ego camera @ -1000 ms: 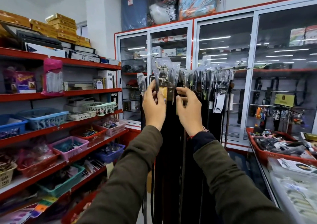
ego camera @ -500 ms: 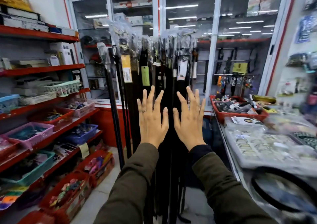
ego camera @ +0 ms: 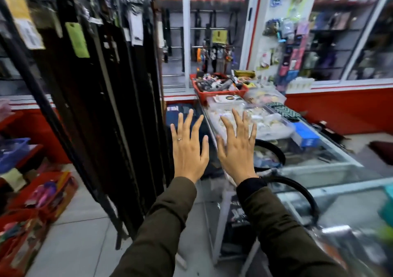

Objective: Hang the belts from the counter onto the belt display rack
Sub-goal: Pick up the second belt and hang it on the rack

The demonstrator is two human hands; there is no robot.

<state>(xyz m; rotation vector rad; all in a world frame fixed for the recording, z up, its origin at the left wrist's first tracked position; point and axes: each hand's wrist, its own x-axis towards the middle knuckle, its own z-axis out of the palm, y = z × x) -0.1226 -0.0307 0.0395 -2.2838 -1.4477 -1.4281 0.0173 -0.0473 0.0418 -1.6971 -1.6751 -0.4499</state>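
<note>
Plainly, the belts still to be hung lie at the lower right of the frame: one black belt (ego camera: 269, 156) is coiled in a loose loop on the glass bench (ego camera: 331, 166), just right of the right hand, and a second belt (ego camera: 297, 194) curves in a loop lower down, nearer the camera. They lie flat and loosely coiled, probably so that each can be lifted as one loop without tangling. Blur hides their buckles.

Filling the upper left of the frame, the rack (ego camera: 95, 85) carries many dark belts hanging straight down by their buckle ends, with paper tags near the top. Hung that way, their own weight keeps them straight and the tags stay readable. The rail itself is out of view above.

Both hands are at centre frame, backs to the camera. The left hand (ego camera: 188, 151) is spread wide, empty, beside the right edge of the hanging belts and not touching them. The right hand (ego camera: 237, 149) is likewise spread and empty, over the near edge of the bench, close to the coiled belt but apart from it. Open fingers suit a reach, so I judge the step in hand to be fetching the next belt.

Farther back on the bench stand a red tray (ego camera: 219, 92) of small goods and clear packets. Glass cabinets fill the upper right.
</note>
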